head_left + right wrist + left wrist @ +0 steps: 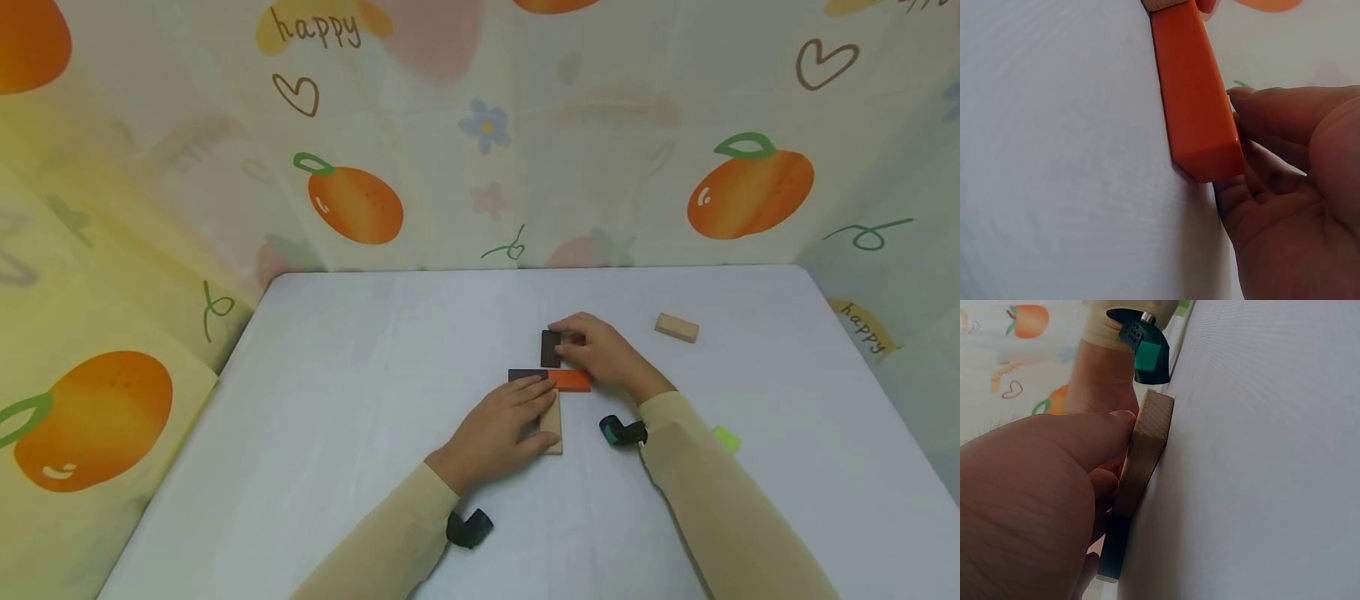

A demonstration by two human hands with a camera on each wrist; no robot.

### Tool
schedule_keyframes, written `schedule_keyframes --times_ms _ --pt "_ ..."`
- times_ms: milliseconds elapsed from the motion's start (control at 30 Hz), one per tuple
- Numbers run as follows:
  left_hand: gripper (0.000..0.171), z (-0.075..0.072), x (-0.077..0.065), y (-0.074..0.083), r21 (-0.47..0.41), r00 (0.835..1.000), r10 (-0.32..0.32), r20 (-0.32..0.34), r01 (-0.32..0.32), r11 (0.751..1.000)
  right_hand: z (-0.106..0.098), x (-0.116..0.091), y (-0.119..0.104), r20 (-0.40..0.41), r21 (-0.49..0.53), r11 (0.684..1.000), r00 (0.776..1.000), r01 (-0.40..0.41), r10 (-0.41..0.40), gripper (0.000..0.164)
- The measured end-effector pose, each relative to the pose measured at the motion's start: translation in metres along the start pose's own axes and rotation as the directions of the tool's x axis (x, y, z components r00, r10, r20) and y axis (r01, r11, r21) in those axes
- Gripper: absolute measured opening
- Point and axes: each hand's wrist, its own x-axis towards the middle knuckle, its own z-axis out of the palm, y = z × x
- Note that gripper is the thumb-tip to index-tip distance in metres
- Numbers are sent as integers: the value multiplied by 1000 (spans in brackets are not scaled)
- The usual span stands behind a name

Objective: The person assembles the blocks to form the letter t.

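Observation:
My right hand [603, 354] pinches a dark block [551, 350] between thumb and fingers, just beyond a short row on the table. That row is another dark block [523, 375] on the left, end to end with an orange block [572, 382]. A pale wooden block [552, 421] runs from the row's near side towards me. My left hand [495, 429] rests over this junction, fingers stretched across the blocks and thumb on the wooden one. In the right wrist view the orange block [1191, 94] stands in front of the right fingers and hides the pinched block.
Another wooden block [677, 327] lies at the back right of the white table [360, 375]. A lime-green piece [726, 439] shows partly behind the right sleeve [720, 492]. Small black cameras stick out from both wrists. A printed cloth hangs behind the table.

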Motion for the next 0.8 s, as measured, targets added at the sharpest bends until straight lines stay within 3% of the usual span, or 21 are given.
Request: schedule_keyframes --times_ms 800 --pt "64 1 1 0 8 1000 -4 8 4 1000 7 -4 -1 2 49 999 1000 11 -11 41"
